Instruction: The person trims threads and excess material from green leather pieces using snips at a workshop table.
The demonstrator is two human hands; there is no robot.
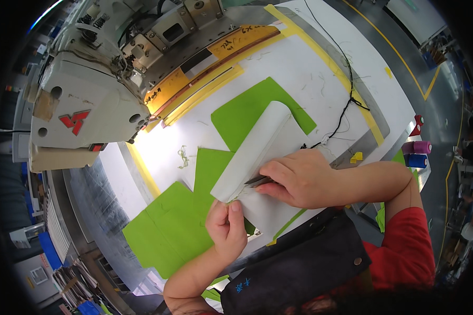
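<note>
My left hand (226, 228) pinches the lower corner of a pale, folded piece of fabric (260, 134) where a seam with green thread ends shows. My right hand (299, 181) grips a small dark metal tool (255, 181), apparently thread snips, with its tip on the fabric near my left fingertips. Under and beside the pale piece lie green fabric pieces: one at the back (252, 107), one in the middle (210, 173) and one at the front left (163, 233). A small clump of green thread scraps (183, 156) rests on the white board left of them.
A white sewing machine (79, 105) stands at upper left beside a yellow-taped guide (220, 47). The white board (320, 79) has yellow-taped borders; a black cord (347, 110) crosses it. Thread spools (418, 160) sit at the right edge, beside a grey floor with yellow lines.
</note>
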